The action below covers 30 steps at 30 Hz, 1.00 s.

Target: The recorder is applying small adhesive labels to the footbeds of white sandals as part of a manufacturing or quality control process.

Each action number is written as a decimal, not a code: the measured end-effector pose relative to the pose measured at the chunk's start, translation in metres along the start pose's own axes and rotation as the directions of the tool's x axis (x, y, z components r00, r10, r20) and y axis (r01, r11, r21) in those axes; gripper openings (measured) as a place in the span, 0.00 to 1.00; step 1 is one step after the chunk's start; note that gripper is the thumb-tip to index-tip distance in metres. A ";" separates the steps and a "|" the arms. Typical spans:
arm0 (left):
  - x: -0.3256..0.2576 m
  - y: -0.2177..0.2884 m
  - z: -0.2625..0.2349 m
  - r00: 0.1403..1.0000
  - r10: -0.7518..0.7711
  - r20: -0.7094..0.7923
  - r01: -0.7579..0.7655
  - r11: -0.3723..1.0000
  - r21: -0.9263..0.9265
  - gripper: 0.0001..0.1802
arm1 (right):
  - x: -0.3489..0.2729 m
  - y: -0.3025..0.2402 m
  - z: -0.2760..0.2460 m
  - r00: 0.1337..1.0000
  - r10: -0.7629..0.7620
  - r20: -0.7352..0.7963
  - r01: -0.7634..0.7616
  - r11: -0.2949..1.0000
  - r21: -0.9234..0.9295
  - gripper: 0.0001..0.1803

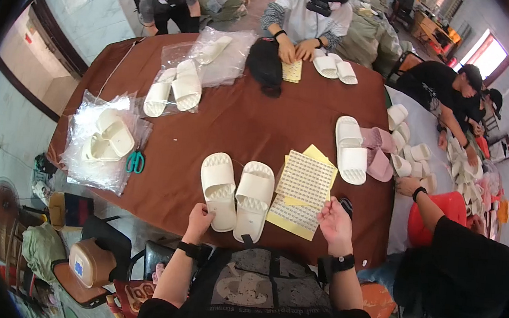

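Fingers of the left hand (199, 218) curl down at the near edge of the brown tabletop (239, 121), just beside the heel of the left cream slipper (218, 189); they look loosely bent and I cannot tell whether they pinch anything. Fingers of the right hand (335, 222) are drawn together over the corner of the sticker sheet (301, 190), seemingly nipping something small, though whatever it is cannot be made out. The sheet lies on yellow backing paper, touching the right cream slipper (253, 200) along its left side, and the two slippers sit side by side, soles down, straight ahead of the person.

Judging from how things lie, a small label could fold on itself or stick to a fingertip if the pinch is loose, and the sheet is unweighted, so lifting a label may drag the whole sheet along or push it up against the slipper. The left hand being so close to the slipper heel could nudge the pair out of line. Green-handled scissors (135, 161) lie near a stack of clear bags (101, 142) well off to the left. Other people work around the tabletop with more slippers; their hands are well apart from these
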<state>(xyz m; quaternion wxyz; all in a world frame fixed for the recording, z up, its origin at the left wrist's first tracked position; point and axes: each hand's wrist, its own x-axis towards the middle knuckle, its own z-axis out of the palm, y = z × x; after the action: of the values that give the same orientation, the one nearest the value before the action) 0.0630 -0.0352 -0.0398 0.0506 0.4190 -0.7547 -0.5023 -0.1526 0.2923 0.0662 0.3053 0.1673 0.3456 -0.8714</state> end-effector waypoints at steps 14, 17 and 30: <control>0.002 0.013 -0.016 0.998 0.058 0.028 -0.063 0.979 0.196 0.16 | -0.006 0.029 -0.013 0.997 0.062 -0.055 -0.065 0.996 -0.059 0.05; 0.001 0.014 -0.014 0.998 0.053 0.023 -0.056 0.980 0.189 0.17 | -0.004 0.033 -0.014 0.996 0.086 -0.029 -0.088 0.993 -0.081 0.05; 0.003 0.012 -0.011 0.999 -0.028 0.019 0.025 0.990 0.138 0.17 | -0.003 0.040 -0.001 0.977 0.204 0.070 -0.199 0.978 -0.065 0.07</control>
<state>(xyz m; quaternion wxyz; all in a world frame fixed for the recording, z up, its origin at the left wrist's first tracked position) 0.0596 -0.0435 -0.0253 0.0069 0.4261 -0.7824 -0.4541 -0.1244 0.2711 0.0472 0.4097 0.1591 0.3401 -0.8313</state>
